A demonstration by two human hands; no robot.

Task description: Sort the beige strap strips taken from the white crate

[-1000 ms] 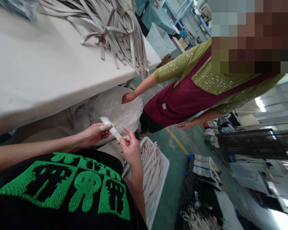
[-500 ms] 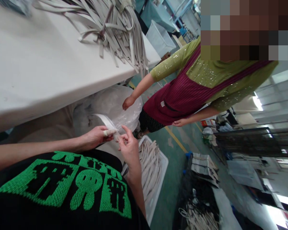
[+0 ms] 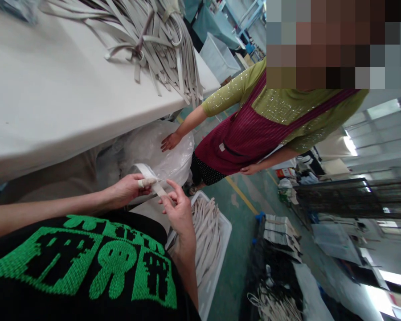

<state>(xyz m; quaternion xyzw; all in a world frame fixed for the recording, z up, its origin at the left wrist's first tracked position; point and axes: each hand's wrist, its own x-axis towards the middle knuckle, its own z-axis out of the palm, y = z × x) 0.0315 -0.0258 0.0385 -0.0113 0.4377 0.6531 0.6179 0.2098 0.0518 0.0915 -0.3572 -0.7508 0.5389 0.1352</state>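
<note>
A pale fabric strip [image 3: 146,170] is stretched between my hands in front of my body. My left hand [image 3: 137,187] pinches it, with a light wrap around one finger. The strip's lower end is between the thumb and fingers of my right hand [image 3: 180,207], whose index finger points out along it. Behind the strip, a clear plastic bag [image 3: 147,138] bulges below the table edge. Close to my right forearm, a white crate [image 3: 223,243] holds many similar strips [image 3: 205,240].
A white-topped table [image 3: 53,84] at upper left bears a tied heap of grey strips [image 3: 167,49]. A co-worker in a dark red apron [image 3: 234,133] stands opposite, one hand [image 3: 171,141] over the bag. Dark stacked goods [image 3: 274,263] stand at lower right.
My right hand has slid lower along the strip, showing more of it between my hands. The co-worker's hand over the bag has spread its fingers. The view has shifted slightly.
</note>
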